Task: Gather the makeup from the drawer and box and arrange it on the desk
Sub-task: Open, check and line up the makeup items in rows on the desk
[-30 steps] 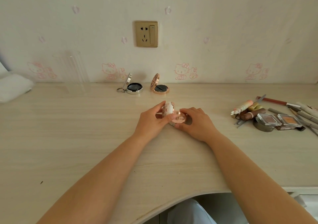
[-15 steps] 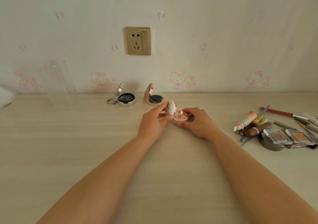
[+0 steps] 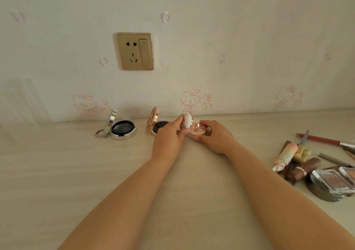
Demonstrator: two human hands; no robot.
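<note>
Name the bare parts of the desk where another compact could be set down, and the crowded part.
Bare: left of the silver compact, and the near desk around the arms. Crowded: the right edge, where lipsticks and eyeshadow cases are piled.

Frame centre: we see the left hand point(image 3: 169, 138) pinching the raised lid of a pink compact point(image 3: 196, 128), while the right hand point(image 3: 215, 136) grips its base on the desk point(image 3: 57, 173). Left of them stand a rose-gold compact point(image 3: 154, 122) and a silver compact point(image 3: 120, 127), both open. Lower right: lipsticks point(image 3: 299, 168) and eyeshadow pans point(image 3: 330, 180).
</note>
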